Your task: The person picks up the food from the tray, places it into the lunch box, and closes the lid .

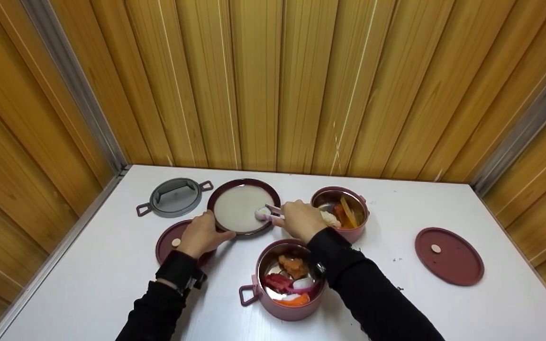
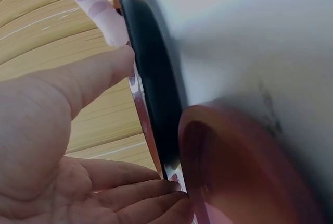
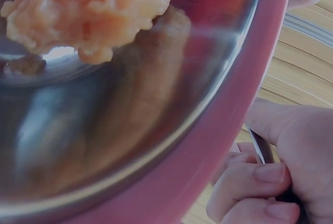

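My right hand [image 1: 301,219] holds a pair of tongs [image 1: 276,211] over the right side of a round plate [image 1: 235,203] with a pale middle and dark red rim. At the tongs' tips is a small white and purple piece [image 1: 262,213] that looks like a garlic bulb. The right wrist view shows curled fingers [image 3: 255,179] around the dark tongs handle [image 3: 264,148]. My left hand [image 1: 204,234] is at the plate's near left rim, thumb and extended fingers touching the edge [image 2: 140,99]. Below that hand lies a dark red lid [image 1: 168,239], partly covered.
Nearest me stands a pink pot [image 1: 289,310] holding several food pieces, among them a brown fried piece [image 1: 293,266]. A second pink pot [image 1: 356,233] with food is behind my right wrist. A grey lid with handles [image 1: 177,201] lies back left, another red lid [image 1: 453,258] right.
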A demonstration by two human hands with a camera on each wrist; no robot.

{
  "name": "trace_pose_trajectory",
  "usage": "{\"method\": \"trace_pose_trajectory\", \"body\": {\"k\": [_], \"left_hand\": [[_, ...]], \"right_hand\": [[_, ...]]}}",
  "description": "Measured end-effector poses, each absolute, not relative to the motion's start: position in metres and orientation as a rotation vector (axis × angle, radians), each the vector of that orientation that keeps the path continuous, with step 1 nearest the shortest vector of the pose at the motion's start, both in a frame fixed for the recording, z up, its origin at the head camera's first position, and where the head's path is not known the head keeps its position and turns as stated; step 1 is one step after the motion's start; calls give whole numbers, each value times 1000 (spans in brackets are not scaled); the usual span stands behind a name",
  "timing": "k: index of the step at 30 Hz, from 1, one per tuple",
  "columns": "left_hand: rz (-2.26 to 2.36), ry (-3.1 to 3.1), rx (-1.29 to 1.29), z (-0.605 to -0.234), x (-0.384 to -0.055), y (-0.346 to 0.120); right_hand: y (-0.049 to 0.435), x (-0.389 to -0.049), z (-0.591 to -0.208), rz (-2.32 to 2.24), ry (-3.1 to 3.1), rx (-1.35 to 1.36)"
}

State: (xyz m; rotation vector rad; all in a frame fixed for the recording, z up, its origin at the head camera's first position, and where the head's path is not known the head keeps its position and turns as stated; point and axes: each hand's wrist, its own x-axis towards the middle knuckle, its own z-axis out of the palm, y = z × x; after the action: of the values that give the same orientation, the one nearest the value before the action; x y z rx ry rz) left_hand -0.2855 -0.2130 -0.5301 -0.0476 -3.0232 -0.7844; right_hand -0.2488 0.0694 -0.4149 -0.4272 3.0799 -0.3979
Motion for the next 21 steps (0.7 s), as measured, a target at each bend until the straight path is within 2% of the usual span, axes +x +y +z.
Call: {"method": "trace_pose_trajectory", "body": {"k": [3,7,9,11,14,16,17,18,21], "left_hand": [[-774,-3034,-32,-529,-286,-212],[-747,-3046,-37,-531,-290,-214],[-727,-3045,-54,-530,-292,-214],[-730,-3052,-55,-511,-282,-209],[-743,-3060,-58,-468,-258,-194],[-765,-3065,-50,-440,-242,-183],[-770,-3060,-63,-433,-239,-179],[-760,-3061,-76,-435,-244,-178],[-733,-3044,-126,-463,-270,-180]], "right_hand": [[71,-256,-421,-385,3070,-428],[84,-287,-454,-344,3119,-489],[87,-287,-451,-350,3122,-492],[97,-304,-470,-348,3147,-508],[100,-293,-451,-378,3131,-506],[110,-304,-464,-399,3152,-554],[107,-291,-446,-411,3140,-546],[105,-279,-430,-416,3121,-534],[105,-267,-412,-448,3104,-498]]}}
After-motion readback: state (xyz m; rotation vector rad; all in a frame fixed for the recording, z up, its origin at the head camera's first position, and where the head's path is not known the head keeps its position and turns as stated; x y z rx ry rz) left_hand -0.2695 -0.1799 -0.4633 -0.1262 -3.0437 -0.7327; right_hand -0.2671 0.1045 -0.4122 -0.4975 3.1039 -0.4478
